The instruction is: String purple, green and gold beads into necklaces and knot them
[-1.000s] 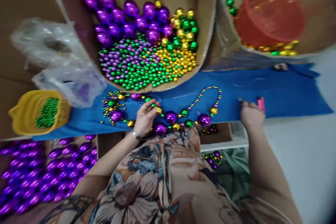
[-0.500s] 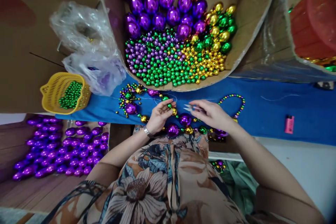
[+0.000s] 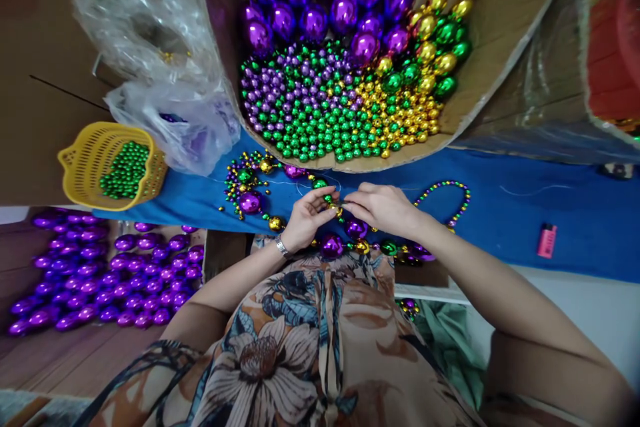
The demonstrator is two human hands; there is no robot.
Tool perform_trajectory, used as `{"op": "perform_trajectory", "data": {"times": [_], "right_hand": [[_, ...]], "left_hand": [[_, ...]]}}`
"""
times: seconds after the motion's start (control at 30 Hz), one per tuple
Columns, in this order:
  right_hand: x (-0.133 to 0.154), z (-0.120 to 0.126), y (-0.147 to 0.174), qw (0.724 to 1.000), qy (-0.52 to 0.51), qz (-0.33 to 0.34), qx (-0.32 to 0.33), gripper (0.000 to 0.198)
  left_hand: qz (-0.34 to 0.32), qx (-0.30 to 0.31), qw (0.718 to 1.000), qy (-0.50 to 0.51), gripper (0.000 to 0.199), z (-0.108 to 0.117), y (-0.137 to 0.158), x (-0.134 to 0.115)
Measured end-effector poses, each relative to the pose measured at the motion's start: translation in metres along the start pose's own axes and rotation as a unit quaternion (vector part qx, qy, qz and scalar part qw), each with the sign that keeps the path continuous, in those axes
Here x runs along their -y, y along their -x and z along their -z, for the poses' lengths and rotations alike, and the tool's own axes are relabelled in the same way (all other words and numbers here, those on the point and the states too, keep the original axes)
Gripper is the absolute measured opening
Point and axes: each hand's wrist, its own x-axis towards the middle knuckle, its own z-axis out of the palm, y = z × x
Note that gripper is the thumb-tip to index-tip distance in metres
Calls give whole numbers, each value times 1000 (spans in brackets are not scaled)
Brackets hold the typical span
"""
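Most of the stringing looks done: the strand of shiny purple, gold and green round beads (image 3: pixel 331 246) lies along the near edge of the blue cloth-covered surface (image 3: pixel 500 227), large balls in the middle and a loop of tiny beads at the right. What seems left is the finishing of a join, since fine pale thread (image 3: pixel 535 193) trails loose on the cloth. The left hand (image 3: pixel 306 219) has its grip pinched on the strand beside a small gold bead. The right hand (image 3: pixel 386 207) has its grip closed on a small pointed metal tool (image 3: pixel 344 204), of which little more than the tip shows; whether it is cutting, I cannot tell. Half a second ago that hand stood apart with two silver blades bared; now its fingertips meet the left ones. A second ago it was by the pink rectangular lighter (image 3: pixel 547 241), which now lies alone at the right.
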Motion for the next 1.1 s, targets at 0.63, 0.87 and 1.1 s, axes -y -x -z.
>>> {"op": "perform_trajectory", "data": {"times": [0.63, 0.87, 1.1], "right_hand": [[19, 27, -13, 995, 85, -13, 59, 42], [21, 26, -14, 993, 100, -15, 59, 43], [29, 31, -17, 990, 112, -27, 75, 43]], "left_hand": [[-65, -4, 995, -77, 49, 4, -5, 8], [-66, -14, 994, -88, 49, 4, -6, 9], [-79, -37, 991, -103, 49, 3, -7, 11]]}}
